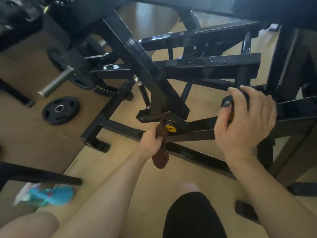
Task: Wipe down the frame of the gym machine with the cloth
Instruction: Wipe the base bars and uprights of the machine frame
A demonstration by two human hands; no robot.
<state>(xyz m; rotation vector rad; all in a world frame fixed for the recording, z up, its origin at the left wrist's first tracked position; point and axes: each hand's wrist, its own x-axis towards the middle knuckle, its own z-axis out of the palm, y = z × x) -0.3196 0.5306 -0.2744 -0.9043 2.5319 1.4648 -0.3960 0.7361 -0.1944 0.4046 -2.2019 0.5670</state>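
Your left hand [151, 140] grips the brown cloth [161, 152] at mid-length. Cloth looks soft, light and limp; bunch it in your palm for wiping. Its long axis runs 12 to 6 o'clock, upper end touching the black frame [145, 69] beside the yellow-capped pivot [170, 128]. Your right hand [245, 124], at 3 o'clock, clasps a black handle [227, 100].

1. One head view only, looking steeply down and forward from above the person's arms.
2. It sits close over the frame [154, 79]; the floor [120, 169] fills 6 o'clock.
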